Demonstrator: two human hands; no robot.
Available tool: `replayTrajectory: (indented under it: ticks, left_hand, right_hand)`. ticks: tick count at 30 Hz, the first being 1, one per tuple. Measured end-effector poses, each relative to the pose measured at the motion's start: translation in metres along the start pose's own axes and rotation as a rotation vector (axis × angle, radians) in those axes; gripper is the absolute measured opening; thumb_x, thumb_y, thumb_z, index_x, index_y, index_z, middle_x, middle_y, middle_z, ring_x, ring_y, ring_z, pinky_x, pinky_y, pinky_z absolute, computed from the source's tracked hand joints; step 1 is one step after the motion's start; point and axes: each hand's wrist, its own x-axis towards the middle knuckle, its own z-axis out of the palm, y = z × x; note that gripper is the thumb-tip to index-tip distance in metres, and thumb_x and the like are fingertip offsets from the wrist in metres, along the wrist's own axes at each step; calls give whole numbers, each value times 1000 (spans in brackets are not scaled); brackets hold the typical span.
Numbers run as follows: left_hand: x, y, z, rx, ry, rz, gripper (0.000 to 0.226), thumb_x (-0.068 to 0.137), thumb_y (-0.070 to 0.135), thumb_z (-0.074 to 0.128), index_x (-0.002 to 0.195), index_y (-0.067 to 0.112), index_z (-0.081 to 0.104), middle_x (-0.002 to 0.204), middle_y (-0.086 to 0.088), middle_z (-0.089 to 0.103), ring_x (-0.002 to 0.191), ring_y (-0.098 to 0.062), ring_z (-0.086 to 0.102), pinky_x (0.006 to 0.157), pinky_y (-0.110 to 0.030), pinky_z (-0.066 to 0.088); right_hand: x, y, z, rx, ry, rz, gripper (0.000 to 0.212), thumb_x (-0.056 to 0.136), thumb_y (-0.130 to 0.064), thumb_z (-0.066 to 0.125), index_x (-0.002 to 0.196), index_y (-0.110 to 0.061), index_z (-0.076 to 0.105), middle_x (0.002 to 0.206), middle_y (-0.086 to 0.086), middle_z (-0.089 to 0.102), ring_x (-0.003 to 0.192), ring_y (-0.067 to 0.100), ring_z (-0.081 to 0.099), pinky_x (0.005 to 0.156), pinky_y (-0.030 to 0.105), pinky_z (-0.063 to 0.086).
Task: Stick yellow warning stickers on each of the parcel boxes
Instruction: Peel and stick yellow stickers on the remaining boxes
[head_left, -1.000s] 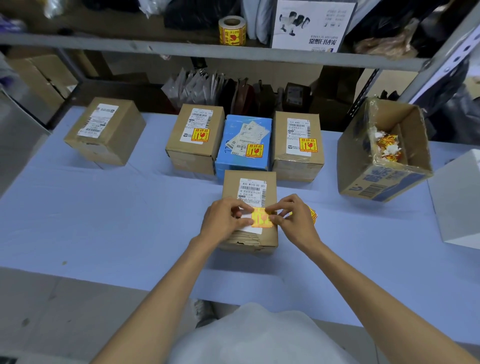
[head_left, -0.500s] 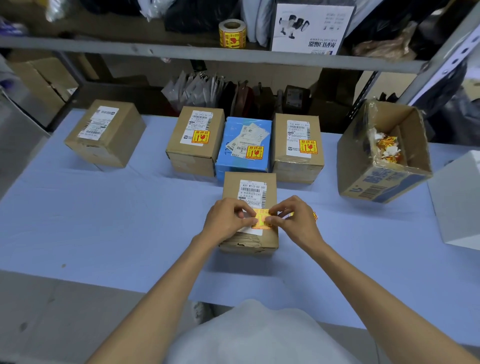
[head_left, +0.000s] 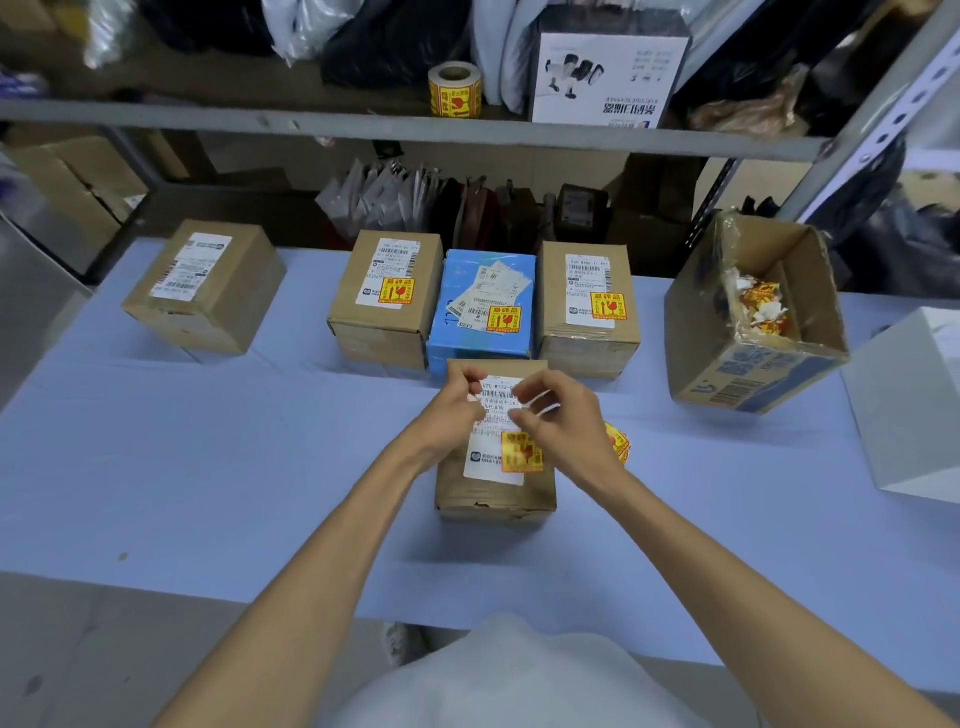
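Head view, centre of the frame: the near box (head_left: 493, 491) now carries its yellow sticker (head_left: 522, 452), set on the lower right corner of the shipping label (head_left: 485, 465). Half a second ago both hands were down on that sticker, pressing it flat. They have since lifted off it and now sit over the far end of the box.

The left hand (head_left: 454, 413) has its fingers curled with the thumb near the fingertips. Blur hides whether it holds anything, so I cannot tell. The right hand (head_left: 563, 415) is curled too and seems to pinch a white scrap (head_left: 540, 404), likely peeled backing. By my reading this box is done.

Just above it stand three more in a row: the left brown box (head_left: 384, 322), the blue box (head_left: 483, 338) and the right brown box (head_left: 587, 343), each with a yellow sticker. In the upper left, well apart, the far-left box (head_left: 208, 312) shows only a white label, so it looks like the one still to do.

Spare stickers (head_left: 618, 446) peek out beside the right wrist. At the right an open carton (head_left: 727, 374) holds crumpled scraps, probably where the backing goes. A sticker roll (head_left: 454, 91) stands on the shelf (head_left: 208, 111) at top centre.

Little hinders the next step. The scrap has to be dropped first, and the far-left box is a long reach across the table (head_left: 156, 467).
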Motion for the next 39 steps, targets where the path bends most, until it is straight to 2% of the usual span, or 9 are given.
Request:
replayTrajectory:
  ticks: [3, 6, 8, 14, 19, 23, 33, 36, 39]
  left_hand:
    - [2, 8, 1, 19, 39, 96, 28, 93, 4, 55, 110, 15, 35, 111, -8, 50, 99, -16, 55, 83, -28, 48]
    - [2, 18, -2, -154, 274, 174, 30, 76, 2, 76, 94, 9, 54, 82, 3, 63, 75, -4, 65, 68, -16, 51]
    - [3, 24, -5, -265, 317, 210, 19, 72, 0, 79, 82, 6, 64, 70, 1, 67, 65, -8, 68, 66, -21, 56]
    - [8, 42, -5, -307, 171, 269, 13, 81, -2, 69, 94, -2, 70, 83, -14, 70, 70, -15, 70, 65, -20, 58]
    - [12, 51, -9, -255, 88, 313, 26, 84, -10, 63, 108, -3, 64, 91, -23, 70, 78, -23, 71, 73, -27, 60]
    - [15, 57, -1, -308, 121, 324, 20, 81, -3, 71, 100, -1, 68, 86, -18, 72, 77, -23, 72, 69, -26, 59]
    - [22, 73, 22, -323, 123, 418, 12, 78, 10, 77, 90, 9, 75, 86, -9, 75, 83, -21, 72, 80, -31, 58]
    - [26, 78, 30, -271, 129, 427, 5, 79, 11, 75, 84, 12, 73, 81, -8, 73, 79, -21, 71, 80, -34, 58]
    - [32, 82, 32, -264, 143, 404, 4, 84, 11, 71, 81, 14, 70, 79, -3, 72, 79, -16, 69, 77, -32, 58]
  right_hand:
    - [6, -20, 3, 77, 19, -104, 12, 81, -22, 75, 89, -17, 68, 86, -6, 68, 75, 6, 64, 64, 16, 52]
    - [13, -28, -1, 114, 68, -125, 11, 81, -15, 75, 91, -11, 73, 85, -4, 70, 75, 5, 65, 67, 15, 52]
    - [17, -31, -6, 119, 55, -140, 12, 81, -7, 73, 92, -8, 74, 84, -2, 71, 76, 4, 66, 69, 15, 53]
    - [27, -42, -16, 95, 186, -219, 8, 81, -9, 73, 88, -6, 70, 75, -2, 69, 71, 4, 65, 64, 13, 51]
    - [31, -36, -19, -46, 227, -242, 9, 85, -12, 70, 92, -9, 73, 79, 0, 71, 71, 7, 64, 68, 24, 54]
    - [34, -36, -22, -165, 244, -268, 14, 90, -19, 64, 90, -7, 69, 79, 4, 68, 74, 14, 61, 67, 33, 53]
    - [34, -49, -47, 331, 405, -52, 3, 82, -8, 72, 82, -6, 74, 72, 5, 71, 67, 15, 67, 65, 29, 56]
    - [31, -48, -51, 344, 434, -41, 6, 79, -7, 74, 84, -10, 77, 75, 3, 74, 73, 17, 71, 72, 35, 60]
    - [28, -49, -56, 274, 377, -117, 13, 82, -6, 71, 92, -11, 77, 80, -2, 75, 77, 9, 71, 74, 26, 59]
